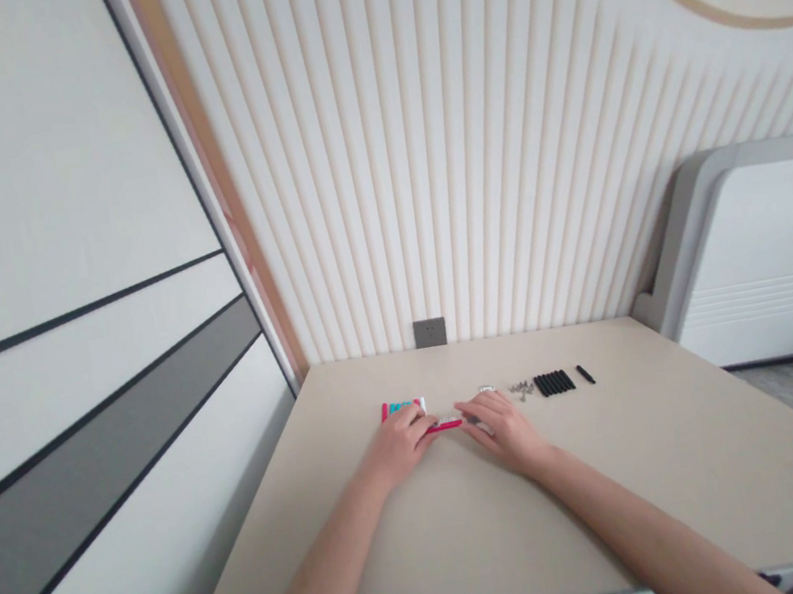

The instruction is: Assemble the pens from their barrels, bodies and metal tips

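Note:
Both my hands meet over the middle of the table. My left hand point(400, 446) is closed with thumb and fingertips on the left end of a slim pink stick-like piece point(444, 425), which has a whitish strip along its far side. At its right end my right hand point(504, 429) is curled, thumb and fingers bent together; whatever it pinches is too small to make out. Behind my left hand lies a row of pink, teal and white sticks point(404, 405), partly covered by my fingers. A small whitish item point(486, 388) shows just beyond my right hand.
Right of my hands is a scatter of small silvery parts point(522, 390). Beyond it lie a row of several black sticks point(554, 383) and a single black stick point(586, 375). The beige table point(466, 529) backs onto a ribbed wall with a dark socket point(430, 333).

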A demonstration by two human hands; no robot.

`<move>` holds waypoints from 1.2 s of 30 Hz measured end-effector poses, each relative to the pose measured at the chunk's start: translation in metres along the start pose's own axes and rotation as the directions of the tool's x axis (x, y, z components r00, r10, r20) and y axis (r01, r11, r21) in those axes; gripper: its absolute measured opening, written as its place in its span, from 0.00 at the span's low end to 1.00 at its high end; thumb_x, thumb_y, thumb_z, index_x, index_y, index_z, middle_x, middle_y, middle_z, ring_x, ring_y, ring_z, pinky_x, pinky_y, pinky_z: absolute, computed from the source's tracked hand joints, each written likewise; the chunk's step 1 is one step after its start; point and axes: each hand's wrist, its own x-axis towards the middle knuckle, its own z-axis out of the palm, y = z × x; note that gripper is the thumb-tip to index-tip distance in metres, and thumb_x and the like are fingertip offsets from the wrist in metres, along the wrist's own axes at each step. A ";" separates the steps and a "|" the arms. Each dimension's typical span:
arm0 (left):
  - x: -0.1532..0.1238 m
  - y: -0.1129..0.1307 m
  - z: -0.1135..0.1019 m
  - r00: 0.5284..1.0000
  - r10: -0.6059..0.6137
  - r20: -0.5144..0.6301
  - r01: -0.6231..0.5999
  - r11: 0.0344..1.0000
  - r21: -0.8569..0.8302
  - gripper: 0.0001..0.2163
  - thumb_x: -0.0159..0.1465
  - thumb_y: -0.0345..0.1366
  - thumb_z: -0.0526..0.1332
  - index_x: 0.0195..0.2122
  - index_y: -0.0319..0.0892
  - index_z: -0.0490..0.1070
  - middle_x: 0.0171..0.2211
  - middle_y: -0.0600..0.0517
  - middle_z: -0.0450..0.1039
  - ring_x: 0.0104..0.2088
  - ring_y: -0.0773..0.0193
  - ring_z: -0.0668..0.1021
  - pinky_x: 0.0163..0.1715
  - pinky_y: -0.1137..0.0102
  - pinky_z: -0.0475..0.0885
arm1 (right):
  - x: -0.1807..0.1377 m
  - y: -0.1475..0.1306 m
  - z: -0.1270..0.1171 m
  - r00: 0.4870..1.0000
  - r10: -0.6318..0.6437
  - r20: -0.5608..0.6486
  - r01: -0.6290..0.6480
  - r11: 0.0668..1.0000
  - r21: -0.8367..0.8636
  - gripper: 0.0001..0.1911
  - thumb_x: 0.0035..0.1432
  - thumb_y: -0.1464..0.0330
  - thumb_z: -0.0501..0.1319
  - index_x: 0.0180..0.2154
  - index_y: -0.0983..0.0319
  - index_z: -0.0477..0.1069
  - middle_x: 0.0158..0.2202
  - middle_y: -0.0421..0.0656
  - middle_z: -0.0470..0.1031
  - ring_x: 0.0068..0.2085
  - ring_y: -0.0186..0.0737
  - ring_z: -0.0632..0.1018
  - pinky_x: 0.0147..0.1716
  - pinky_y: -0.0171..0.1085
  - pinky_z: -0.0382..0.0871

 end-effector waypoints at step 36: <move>0.001 0.001 0.000 0.998 0.053 -0.016 -0.053 0.998 0.015 0.13 0.70 0.27 0.50 0.52 0.43 0.67 0.46 0.47 0.70 0.49 0.60 0.74 0.51 0.63 0.71 | -0.005 0.014 -0.016 0.918 0.343 0.199 -0.228 0.867 -0.444 0.14 0.67 0.68 0.53 0.37 0.58 0.78 0.42 0.44 0.77 0.45 0.43 0.72 0.44 0.41 0.53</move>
